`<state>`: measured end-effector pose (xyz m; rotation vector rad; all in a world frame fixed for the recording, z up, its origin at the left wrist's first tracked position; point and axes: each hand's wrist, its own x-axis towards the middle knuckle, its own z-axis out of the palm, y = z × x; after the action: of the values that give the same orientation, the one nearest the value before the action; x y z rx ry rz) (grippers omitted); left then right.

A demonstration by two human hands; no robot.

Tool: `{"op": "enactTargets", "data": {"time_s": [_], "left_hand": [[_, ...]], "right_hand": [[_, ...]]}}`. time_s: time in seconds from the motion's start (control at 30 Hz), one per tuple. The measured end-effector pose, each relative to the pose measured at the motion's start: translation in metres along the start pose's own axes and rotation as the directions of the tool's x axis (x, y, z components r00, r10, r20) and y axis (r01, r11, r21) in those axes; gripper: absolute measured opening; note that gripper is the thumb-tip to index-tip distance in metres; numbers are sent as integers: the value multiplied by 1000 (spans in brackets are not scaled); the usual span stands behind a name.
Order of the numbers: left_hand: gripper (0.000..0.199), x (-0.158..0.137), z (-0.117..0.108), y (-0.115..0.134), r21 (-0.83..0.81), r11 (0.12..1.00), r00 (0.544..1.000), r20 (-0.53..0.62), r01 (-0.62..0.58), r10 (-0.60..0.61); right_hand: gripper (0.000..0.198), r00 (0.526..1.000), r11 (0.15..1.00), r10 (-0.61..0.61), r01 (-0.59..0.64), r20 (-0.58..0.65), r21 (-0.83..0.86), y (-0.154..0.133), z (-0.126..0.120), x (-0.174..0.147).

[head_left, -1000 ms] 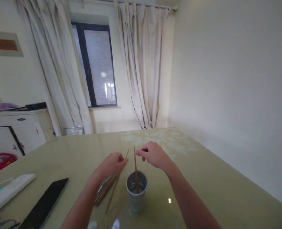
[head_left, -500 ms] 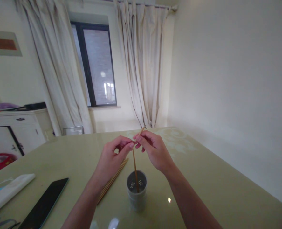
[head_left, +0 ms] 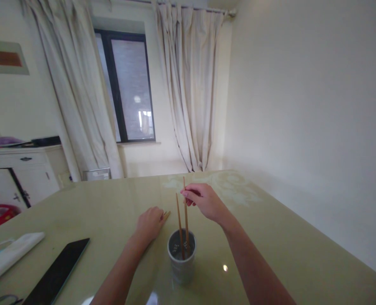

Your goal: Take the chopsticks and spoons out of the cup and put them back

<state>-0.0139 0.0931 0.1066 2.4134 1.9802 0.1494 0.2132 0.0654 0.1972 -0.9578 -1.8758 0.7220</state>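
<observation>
Slim brown wooden stick point(head_left: 186, 221), pinched by the right hand point(head_left: 205, 202), has just entered the grey cylindrical cup point(head_left: 182, 272), joining a matching stick point(head_left: 179, 215); toward ten o'clock, the left hand point(head_left: 149, 223) covers further sticks point(head_left: 166, 216), its grip unclear.

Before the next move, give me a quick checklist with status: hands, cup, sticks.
1. Cup upright on the table: ok.
2. Right hand has its stick: ok, pinched near the upper end.
3. Lower end of that stick inside the cup's rim: ok.
4. Other stick standing in the cup: ok, tilted.
5. Left hand gripping the sticks on the table: cannot tell, fingers hidden.
</observation>
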Motion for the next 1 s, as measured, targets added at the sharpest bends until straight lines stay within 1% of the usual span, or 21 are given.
{"op": "enactTargets", "data": {"time_s": [0.07,0.13,0.37,0.5,0.67,1.0], "left_hand": [[21,0,2,-1,3,1000,1000,24,9,-9],[18,-1,3,-1,3,1000,999,43,14,-14],[15,-2,8,-5,-16,1000,997,68,25,-24],[14,-1,9,-6,-27,998,996,78,51,-49],[17,-1,10,-5,-33,998,995,84,59,-56],[23,-4,8,0,-27,997,992,101,77,-74]], "right_hand": [[20,998,999,41,-41,40,-13,7,4,1],[18,995,996,86,-86,54,-16,11,6,1],[25,965,975,221,-218,145,-35,16,10,0],[28,958,972,233,-228,169,-48,15,14,-1],[25,948,965,259,-245,185,-94,12,16,-1],[22,952,970,233,-213,196,-121,17,16,-2]]}}
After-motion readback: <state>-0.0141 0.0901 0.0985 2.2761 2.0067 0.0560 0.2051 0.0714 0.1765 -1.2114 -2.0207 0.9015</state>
